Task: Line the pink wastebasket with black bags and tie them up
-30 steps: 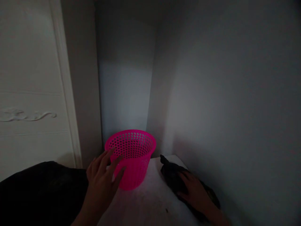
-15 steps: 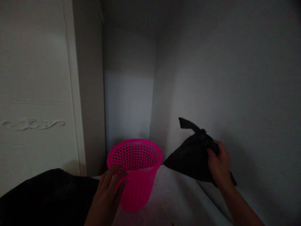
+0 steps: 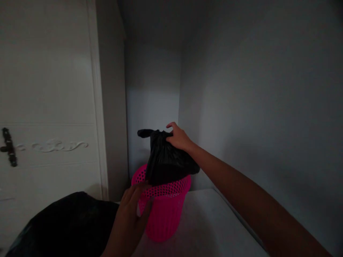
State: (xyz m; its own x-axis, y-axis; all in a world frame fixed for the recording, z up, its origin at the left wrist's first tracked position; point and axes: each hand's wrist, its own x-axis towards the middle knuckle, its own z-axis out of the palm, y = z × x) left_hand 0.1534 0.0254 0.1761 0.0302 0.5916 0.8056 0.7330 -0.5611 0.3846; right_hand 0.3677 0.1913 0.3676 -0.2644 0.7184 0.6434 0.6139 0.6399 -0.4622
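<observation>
A bright pink perforated plastic basket [image 3: 166, 210] stands on a pale surface [image 3: 209, 228] in a dim corner. My left hand [image 3: 134, 210] rests flat against the basket's near side, fingers spread. My right hand [image 3: 178, 137] grips the knotted top of a black plastic bag [image 3: 167, 160]. The bag hangs over the basket's mouth, its bottom at or just inside the rim.
A white door [image 3: 48, 117] with carved trim and a dark handle [image 3: 8, 146] fills the left. A large dark mass [image 3: 64, 225], like a black bag or cloth, lies at the lower left. Grey walls [image 3: 268, 107] close in behind and to the right.
My right hand lifted the black bag off the surface at the right and carried it left, over the basket. My left hand stayed against the basket's side.
</observation>
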